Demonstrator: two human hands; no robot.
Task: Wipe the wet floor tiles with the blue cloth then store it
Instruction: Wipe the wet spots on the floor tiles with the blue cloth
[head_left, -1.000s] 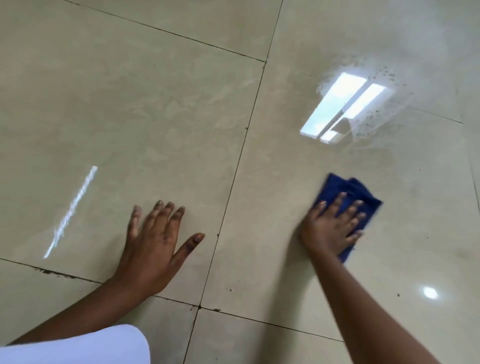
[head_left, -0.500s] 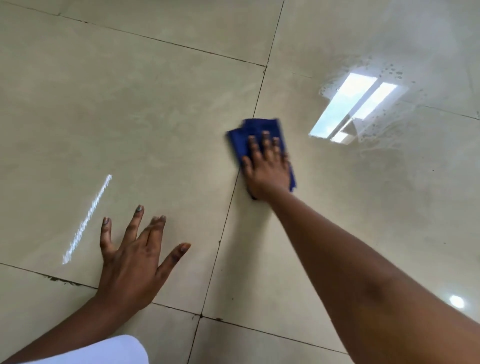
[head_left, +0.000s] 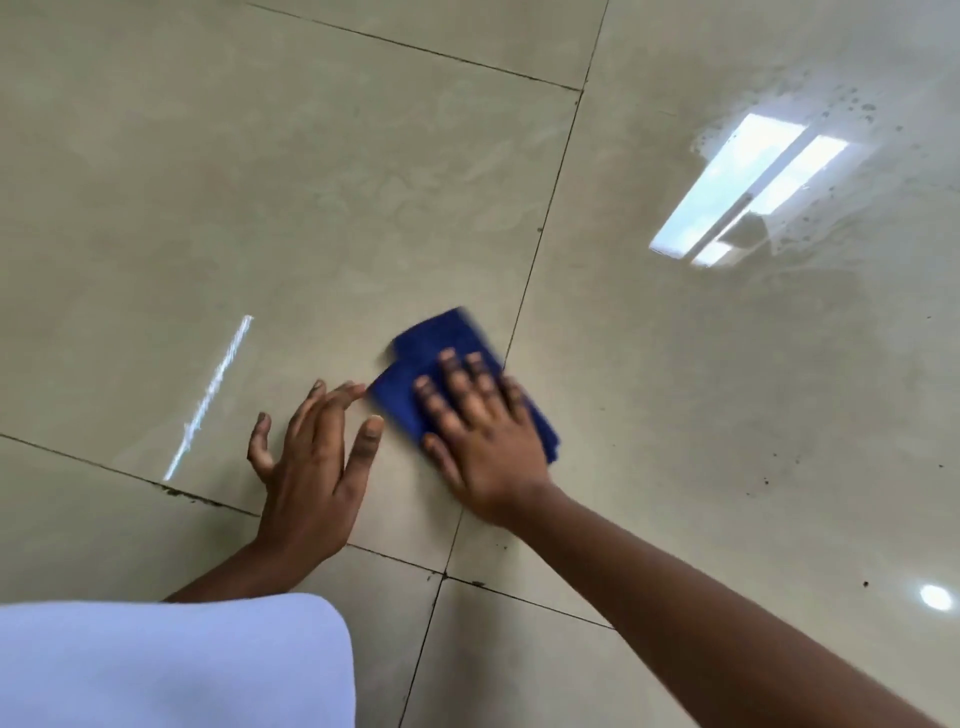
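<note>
A folded blue cloth (head_left: 422, 358) lies flat on the glossy beige floor tiles (head_left: 322, 197), beside a grout line. My right hand (head_left: 480, 436) presses down on the cloth with the fingers spread over its near half. My left hand (head_left: 311, 457) rests on the same tile just left of the cloth, fingers apart, its fingertips almost touching the cloth's edge. A wet patch (head_left: 810, 208) with droplets along its rim shines on the tile at the upper right, reflecting a window.
Dark grout lines (head_left: 545, 223) cross the floor, with dirt specks near the joint below my hands. My white sleeve (head_left: 171, 660) fills the lower left corner. A small round light reflection (head_left: 935, 596) shows at the lower right.
My right hand has swept the cloth from the right tile across the grout line, then back down toward me, ending beside my left hand. My left hand stays planted.
</note>
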